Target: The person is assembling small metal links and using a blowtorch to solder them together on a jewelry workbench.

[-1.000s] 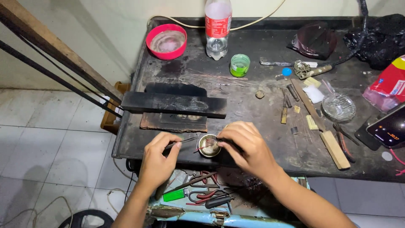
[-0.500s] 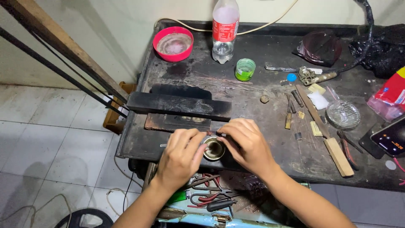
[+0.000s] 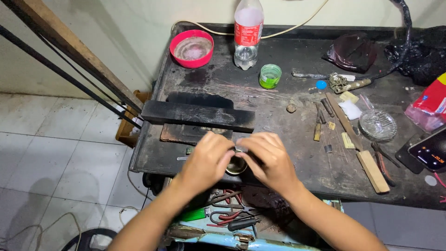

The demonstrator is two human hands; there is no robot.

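Both of my hands meet over a small round metal cup [image 3: 236,166] near the front edge of the dark workbench [image 3: 297,153]. My left hand [image 3: 206,160] curls around the cup's left side. My right hand [image 3: 269,160] covers its right side, fingertips touching the rim. Only a brass-coloured part of the cup shows between the fingers. A small thin metal piece sticks out to the left of my left hand, partly hidden.
A charred black wooden block [image 3: 197,115] lies just behind my hands. Farther back stand a red bowl [image 3: 191,48], a plastic bottle [image 3: 247,32] and a green cup [image 3: 270,76]. Files, a wooden-handled tool [image 3: 367,158], a glass dish [image 3: 377,124] and a phone [image 3: 429,151] lie to the right. Pliers lie in a tray below.
My left hand has moved right from beside the cup and closed onto it. Both hands now cover the cup, which was plainly visible a second ago.
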